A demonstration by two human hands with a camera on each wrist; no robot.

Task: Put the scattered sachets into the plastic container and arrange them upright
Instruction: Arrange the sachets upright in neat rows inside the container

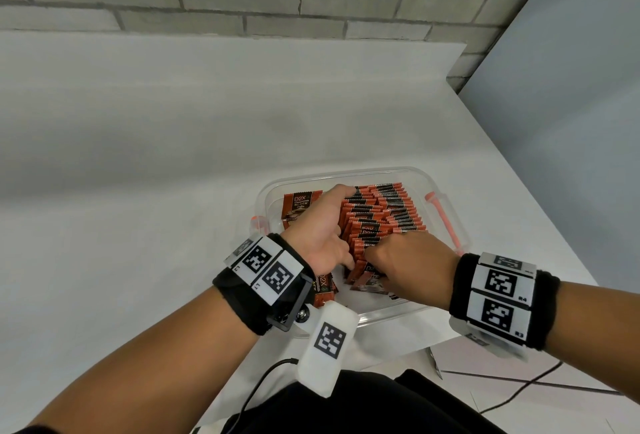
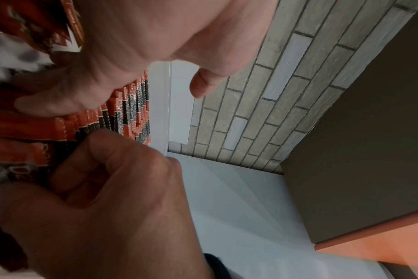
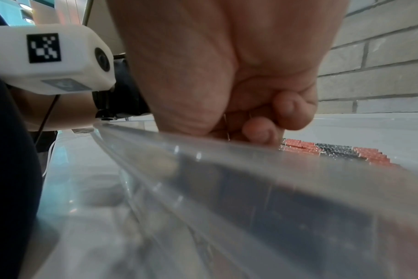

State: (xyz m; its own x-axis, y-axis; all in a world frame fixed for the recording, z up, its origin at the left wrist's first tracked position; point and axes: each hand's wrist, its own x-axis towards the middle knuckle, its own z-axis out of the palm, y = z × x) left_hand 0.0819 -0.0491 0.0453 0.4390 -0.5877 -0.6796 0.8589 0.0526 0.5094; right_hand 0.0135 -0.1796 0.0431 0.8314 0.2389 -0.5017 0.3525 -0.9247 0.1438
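left hand [image 1: 320, 226]: flat against upright orange-and-black sachets [image 1: 384, 212], fingers straight | right hand [image 1: 408, 260]: fingers curled, pinching sachets | clear plastic container [image 1: 450, 212] on white counter [image 1: 138, 191]

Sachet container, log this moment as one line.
left hand presses upright sachets | right hand grips near sachets | container on table

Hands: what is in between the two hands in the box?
Upright sachets, packed in a row inside the box, between the left hand and right hand. The head view shows it.
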